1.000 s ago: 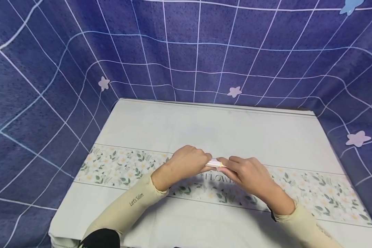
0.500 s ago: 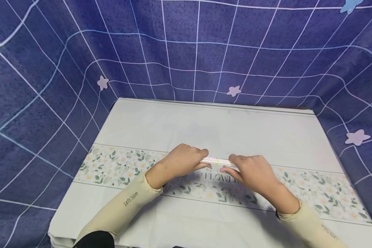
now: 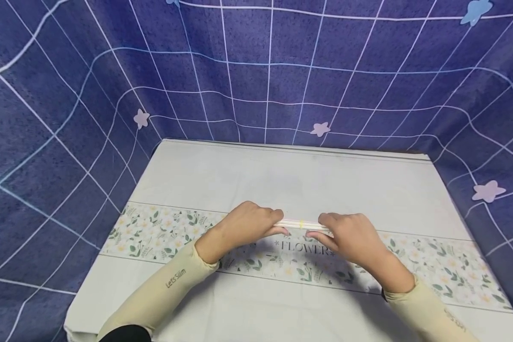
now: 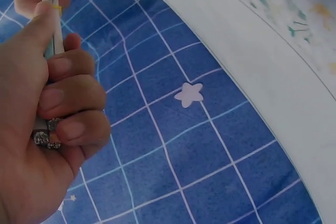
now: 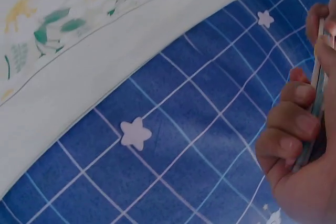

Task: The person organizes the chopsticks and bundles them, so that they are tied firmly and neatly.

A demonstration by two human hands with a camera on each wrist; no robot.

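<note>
A bundle of slim whitish sticks [image 3: 289, 223], with a yellow band [image 3: 301, 224] round its middle, is held level above the table. My left hand [image 3: 248, 225] grips one end and my right hand [image 3: 355, 240] the other, leaving the banded middle bare between them. In the left wrist view, the fingers [image 4: 73, 87] curl round the bundle, and glittery grey ends [image 4: 47, 139] poke out near the palm. The right wrist view shows curled fingers [image 5: 289, 124] against the sticks [image 5: 316, 87], cut off by the frame edge.
Beneath the hands lies a white tablecloth [image 3: 222, 166] with a flowered band [image 3: 154, 232] and "FLOWER" lettering [image 3: 304, 248]. Dark blue gridded fabric [image 3: 248, 80] with stars hangs behind and along both sides of the table.
My hands have drawn apart along the bundle, baring more of it and its yellow band. Over the last half second they have shifted only slightly, and the head view has tilted a little.
</note>
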